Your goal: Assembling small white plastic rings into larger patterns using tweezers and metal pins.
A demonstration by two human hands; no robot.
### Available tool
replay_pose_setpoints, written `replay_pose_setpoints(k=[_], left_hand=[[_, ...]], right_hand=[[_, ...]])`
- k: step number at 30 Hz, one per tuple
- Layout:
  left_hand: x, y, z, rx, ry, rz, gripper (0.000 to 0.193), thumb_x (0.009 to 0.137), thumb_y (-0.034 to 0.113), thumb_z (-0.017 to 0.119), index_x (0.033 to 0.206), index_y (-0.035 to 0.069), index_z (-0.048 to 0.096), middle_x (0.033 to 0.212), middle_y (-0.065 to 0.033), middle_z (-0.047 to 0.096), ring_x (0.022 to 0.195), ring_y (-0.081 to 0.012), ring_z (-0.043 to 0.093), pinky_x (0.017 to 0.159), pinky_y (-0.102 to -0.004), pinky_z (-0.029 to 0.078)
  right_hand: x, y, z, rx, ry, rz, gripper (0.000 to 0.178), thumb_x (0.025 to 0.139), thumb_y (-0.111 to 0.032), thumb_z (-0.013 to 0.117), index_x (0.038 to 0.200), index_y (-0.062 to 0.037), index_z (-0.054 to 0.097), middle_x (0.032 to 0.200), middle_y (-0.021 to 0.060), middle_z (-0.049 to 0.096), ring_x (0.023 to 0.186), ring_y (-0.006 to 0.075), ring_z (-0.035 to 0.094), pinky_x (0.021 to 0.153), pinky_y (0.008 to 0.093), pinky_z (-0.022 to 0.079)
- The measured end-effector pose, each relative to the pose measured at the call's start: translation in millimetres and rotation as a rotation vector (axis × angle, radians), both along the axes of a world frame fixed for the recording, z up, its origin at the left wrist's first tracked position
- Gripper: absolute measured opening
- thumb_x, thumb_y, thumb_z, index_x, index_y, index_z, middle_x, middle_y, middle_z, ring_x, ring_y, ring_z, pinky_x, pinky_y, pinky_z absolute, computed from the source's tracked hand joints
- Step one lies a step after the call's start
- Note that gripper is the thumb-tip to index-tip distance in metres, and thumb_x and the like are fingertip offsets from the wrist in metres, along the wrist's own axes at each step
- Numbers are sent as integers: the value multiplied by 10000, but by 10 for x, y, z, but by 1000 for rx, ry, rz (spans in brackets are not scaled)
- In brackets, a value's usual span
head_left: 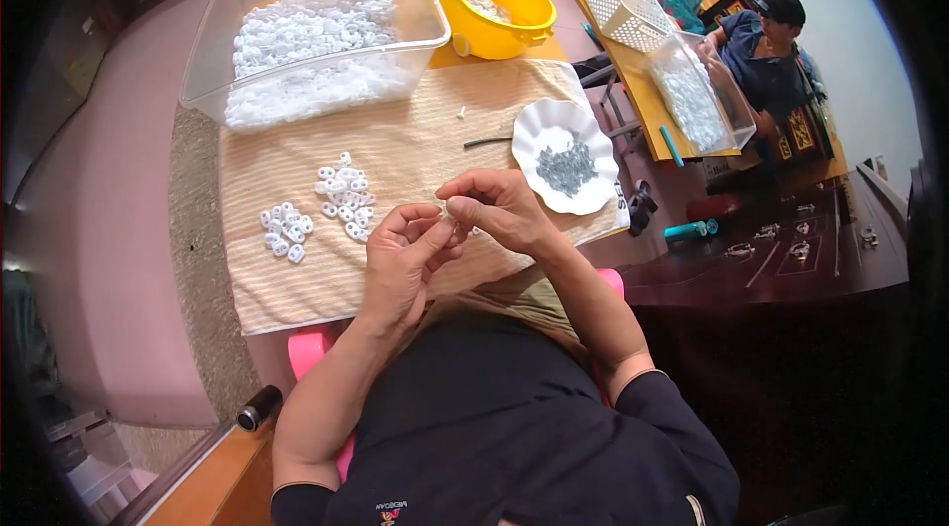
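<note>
Over the striped cloth [287, 294] my left hand [400, 254] and my right hand [502, 213] meet, fingertips pinched together around a small whitish plastic piece that they mostly hide. To the left of them lie two loose piles of small white two-holed plastic pieces, a nearer pile [287, 231] and a larger pile [348, 192] beside my left hand. Beyond my right hand is a white scalloped plate [542, 119] holding many tiny dark grey pieces [566, 170]. A thin dark rod [487, 142] touches or nearly touches its left edge. One small white piece [461, 113] lies alone farther back.
A big clear bin [210, 81] full of white pieces stands at the far left, beside a yellow tub [494, 40]. At the right, a person [756, 46] sits by another table with a white basket [618, 2] and clear bin [730, 103]. A black bottle [259, 408] is lower left.
</note>
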State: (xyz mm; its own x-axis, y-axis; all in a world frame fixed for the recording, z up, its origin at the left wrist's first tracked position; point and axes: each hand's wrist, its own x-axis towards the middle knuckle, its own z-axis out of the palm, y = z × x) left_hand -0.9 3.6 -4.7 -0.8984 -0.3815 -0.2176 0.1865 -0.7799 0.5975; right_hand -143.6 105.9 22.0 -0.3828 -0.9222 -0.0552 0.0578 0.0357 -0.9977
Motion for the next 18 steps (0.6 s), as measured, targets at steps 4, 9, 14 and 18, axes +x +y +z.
replay_pose_setpoints(k=[4,9,14,18], left_hand=[[-9,24,15,-33,-31,-53,198,871,30,649,1055,32,579,957,-88,667,848,-148,653,712,-265,557],[2,25,21,-31,-35,-84,217,867,30,654,1073,27,585,940,-73,657,840,-133,641,723,-264,555],[8,17,-2,-42,-49,-78,201,862,27,656,1049,35,583,890,-48,636,789,-119,622,718,-264,557],[-4,24,17,-51,-71,-74,185,854,26,663,1018,47,581,876,-38,634,771,-113,614,709,-261,557]], right_hand=[[16,1,-68,-5,-54,-27,190,924,-85,603,1063,44,605,824,47,645,697,88,624,622,221,519],[40,29,-58,-22,70,-67,168,910,-83,628,1030,33,625,822,18,633,719,52,587,620,193,493],[-289,262,27,66,412,-160,170,893,-60,642,1034,34,639,805,-10,623,693,40,559,610,182,471],[-812,507,135,199,859,-291,167,843,-55,668,994,15,658,768,30,648,673,71,568,619,231,476]])
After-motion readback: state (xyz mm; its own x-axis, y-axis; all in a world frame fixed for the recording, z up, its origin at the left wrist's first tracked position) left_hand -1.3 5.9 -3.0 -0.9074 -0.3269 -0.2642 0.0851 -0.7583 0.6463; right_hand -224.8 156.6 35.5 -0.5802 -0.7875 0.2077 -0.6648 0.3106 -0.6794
